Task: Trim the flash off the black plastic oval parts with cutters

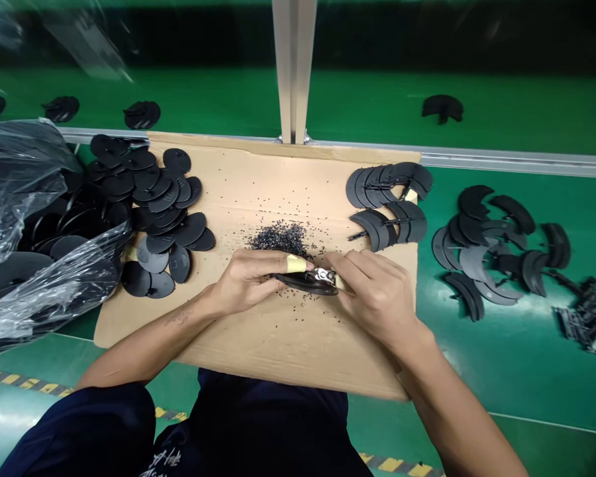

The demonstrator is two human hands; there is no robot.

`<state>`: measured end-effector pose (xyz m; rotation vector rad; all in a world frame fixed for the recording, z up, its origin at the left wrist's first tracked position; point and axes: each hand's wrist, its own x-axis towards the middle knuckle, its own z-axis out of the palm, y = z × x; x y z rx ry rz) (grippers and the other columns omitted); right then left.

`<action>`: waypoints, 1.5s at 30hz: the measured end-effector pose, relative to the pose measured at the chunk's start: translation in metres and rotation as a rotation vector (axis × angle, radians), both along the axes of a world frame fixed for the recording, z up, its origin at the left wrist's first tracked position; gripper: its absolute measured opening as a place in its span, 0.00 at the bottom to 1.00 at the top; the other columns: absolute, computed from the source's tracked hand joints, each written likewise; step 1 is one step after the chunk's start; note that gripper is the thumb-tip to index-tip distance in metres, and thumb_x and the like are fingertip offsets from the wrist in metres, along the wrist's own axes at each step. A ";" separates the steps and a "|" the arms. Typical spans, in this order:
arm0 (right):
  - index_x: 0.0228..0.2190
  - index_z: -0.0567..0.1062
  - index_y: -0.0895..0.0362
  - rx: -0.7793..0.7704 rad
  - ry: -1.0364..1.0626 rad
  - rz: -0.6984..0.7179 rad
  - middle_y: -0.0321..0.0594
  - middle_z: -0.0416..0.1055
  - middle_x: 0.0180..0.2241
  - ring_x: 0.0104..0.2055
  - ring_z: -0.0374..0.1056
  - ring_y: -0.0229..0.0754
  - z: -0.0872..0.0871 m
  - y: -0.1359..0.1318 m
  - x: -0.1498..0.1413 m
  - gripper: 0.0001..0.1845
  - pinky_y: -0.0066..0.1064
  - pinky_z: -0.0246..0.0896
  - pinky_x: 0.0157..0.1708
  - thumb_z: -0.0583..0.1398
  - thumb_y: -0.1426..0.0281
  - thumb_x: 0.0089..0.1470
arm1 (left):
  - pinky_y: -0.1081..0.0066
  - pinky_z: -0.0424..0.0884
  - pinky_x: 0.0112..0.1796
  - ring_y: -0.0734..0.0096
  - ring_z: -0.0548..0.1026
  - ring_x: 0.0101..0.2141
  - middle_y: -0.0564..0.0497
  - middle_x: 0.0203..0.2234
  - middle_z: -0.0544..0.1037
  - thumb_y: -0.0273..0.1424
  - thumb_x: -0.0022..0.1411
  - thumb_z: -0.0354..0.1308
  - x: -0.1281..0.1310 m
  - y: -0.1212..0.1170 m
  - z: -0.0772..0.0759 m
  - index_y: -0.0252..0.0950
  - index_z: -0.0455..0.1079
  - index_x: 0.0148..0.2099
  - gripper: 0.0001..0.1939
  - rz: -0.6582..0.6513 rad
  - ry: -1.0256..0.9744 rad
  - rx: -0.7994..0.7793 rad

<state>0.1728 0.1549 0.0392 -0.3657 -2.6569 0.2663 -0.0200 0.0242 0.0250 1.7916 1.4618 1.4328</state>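
Bench: I saw a green-topped work surface (pixel 501 391) crossed by a metal rail (pixel 506 161)
Cardboard: a flattened brown cardboard sheet (pixel 288 351) lay beneath the work, apparently to catch the tiny black plastic crumbs (pixel 281 237) heaped near its centre
Stacks: matte black plastic discs (pixel 163 199) sat left and black crescent pieces (pixel 387 192) right, seemingly kept apart by type
Left hand: the left hand (pixel 243 281) pinched a curved black plastic piece (pixel 302 283) above the sheet's middle
Right hand: the right hand (pixel 372 295) pressed together on a small silver metal tool (pixel 324 275), its kind hidden
Fingertip: pale yellow tape (pixel 296 264) wrapped the left forefinger, likely as protection
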 end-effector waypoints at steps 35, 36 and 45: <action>0.39 0.73 0.57 0.086 -0.037 -0.067 0.42 0.71 0.32 0.34 0.61 0.46 -0.012 0.007 -0.007 0.09 0.34 0.48 0.33 0.54 0.68 0.63 | 0.56 0.66 0.54 0.54 0.71 0.48 0.40 0.46 0.76 0.33 0.72 0.47 -0.157 0.085 0.057 0.32 0.68 0.55 0.16 0.499 0.869 -0.598; 0.40 0.73 0.57 0.085 -0.041 -0.062 0.42 0.70 0.32 0.34 0.61 0.46 -0.011 0.005 -0.007 0.08 0.34 0.48 0.33 0.54 0.69 0.62 | 0.55 0.66 0.54 0.53 0.71 0.50 0.39 0.47 0.76 0.31 0.70 0.50 -0.167 0.095 0.056 0.31 0.68 0.56 0.17 0.520 0.867 -0.606; 0.44 0.72 0.58 0.002 -0.051 -0.066 0.44 0.70 0.37 0.40 0.61 0.48 -0.011 -0.003 -0.002 0.13 0.36 0.51 0.38 0.58 0.75 0.55 | 0.58 0.69 0.57 0.57 0.74 0.53 0.44 0.50 0.77 0.27 0.66 0.48 -0.121 0.082 0.108 0.35 0.72 0.51 0.15 0.408 0.860 -0.484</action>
